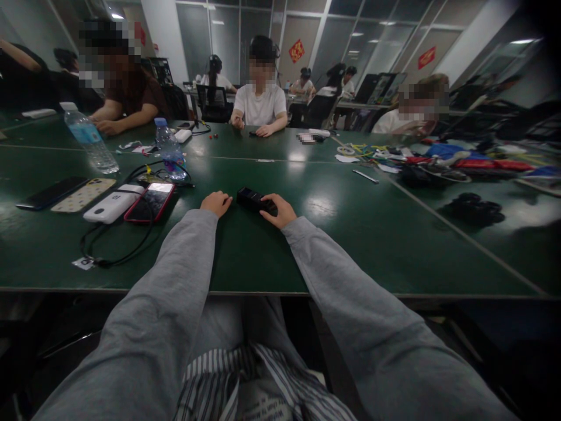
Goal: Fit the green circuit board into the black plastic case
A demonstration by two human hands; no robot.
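My right hand (pixel 280 211) lies on the green table, thumb and fingers around one end of a small black box-shaped device (pixel 249 199). A dark screen-like panel shows on the device's top, and its far end points left toward my other hand. My left hand (pixel 216 203) rests on the table just left of the device, apart from it. The fingers of that hand are loosely curled, with nothing visible in them. To its left lie a red-edged phone (pixel 149 203) and a white power bank (pixel 113 204) with a black cable (pixel 131 255).
Two water bottles (pixel 91 140) (pixel 170 151) stand at left, near a dotted phone case (pixel 83 195) and a dark phone (pixel 51 193). At right are a silver tool (pixel 365 176), tangled cables (pixel 372 153) and a black bundle (pixel 474 209). A person (pixel 260 102) sits opposite.
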